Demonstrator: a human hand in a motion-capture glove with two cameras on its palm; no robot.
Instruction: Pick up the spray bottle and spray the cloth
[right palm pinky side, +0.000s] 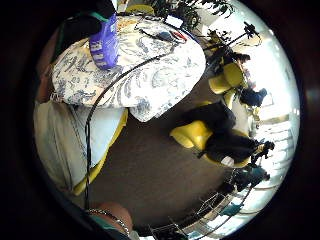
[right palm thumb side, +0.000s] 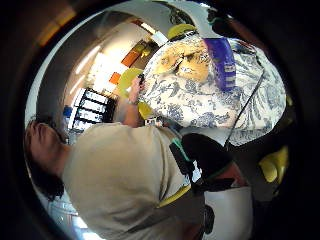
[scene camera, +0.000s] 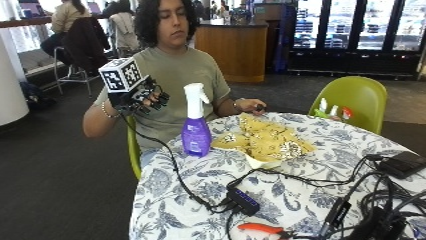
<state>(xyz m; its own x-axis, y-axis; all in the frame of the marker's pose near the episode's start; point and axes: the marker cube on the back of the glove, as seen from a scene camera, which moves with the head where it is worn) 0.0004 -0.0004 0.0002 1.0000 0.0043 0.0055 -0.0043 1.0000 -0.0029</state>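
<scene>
Purple spray bottle (scene camera: 196, 122) with white trigger head stands upright; gloved hand (scene camera: 142, 98) raised beside it, holding nothing.

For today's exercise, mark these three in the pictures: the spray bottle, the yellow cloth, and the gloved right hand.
spray bottle (scene camera: 196, 136): outside view, on its purple body.
yellow cloth (scene camera: 269, 139): outside view, middle of the crumpled fabric.
gloved right hand (scene camera: 143, 98): outside view, on the palm, raised beside the bottle.

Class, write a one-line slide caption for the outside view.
Gloved right hand raised beside the purple spray bottle, not touching it; yellow cloth on the table.
</scene>
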